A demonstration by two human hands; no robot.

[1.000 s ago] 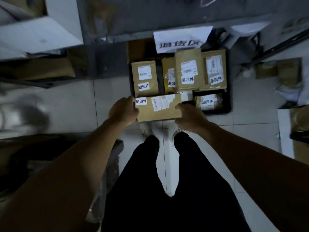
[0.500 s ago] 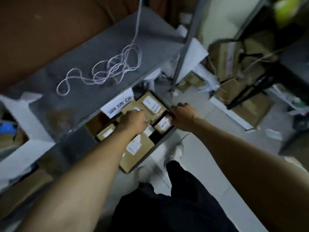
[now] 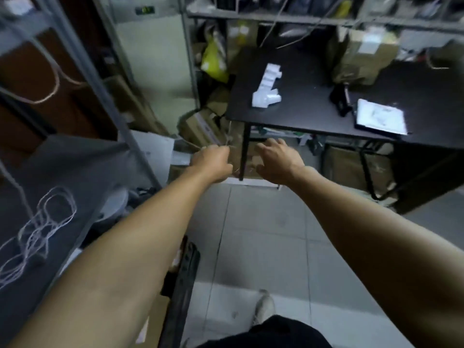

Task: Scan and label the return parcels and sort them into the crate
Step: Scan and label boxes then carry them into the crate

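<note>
Nearest the camera, one shoe [image 3: 264, 307] stands on the pale tiled floor [image 3: 251, 234], above a dark trouser leg at the bottom edge. Just left of it the black crate [image 3: 184, 280] shows only as one edge, mostly hidden behind the left forearm; a bit of brown cardboard [image 3: 153, 320] lies by it, and whether that is a parcel inside the crate cannot be told.

On the left, one grey shelf [image 3: 82, 172] carries one tangle of white cord [image 3: 37, 232].

Two bare arms reach forward over the floor, neither carrying a parcel. The left hand [image 3: 213, 163] has its fingers curled down; the blur hides whether anything thin is pinched in them, so its grip cannot be told. The right hand [image 3: 275, 159] is spread loosely, fingers apart and holding nothing. Both hover near one black table leg [image 3: 244, 151], which stands between them.

Beyond is one black table [image 3: 313, 96]. On it lie one strip of white labels [image 3: 267, 90], one small black device [image 3: 340, 100] and one white tray-like sheet [image 3: 380, 116], with one brown parcel [image 3: 364, 57] at the back edge. Under the table and beside it several brown boxes [image 3: 200, 126] are piled, too blurred to count. Behind stands one metal rack [image 3: 288, 20] with one yellow bag [image 3: 213, 61] hanging at its left.
</note>
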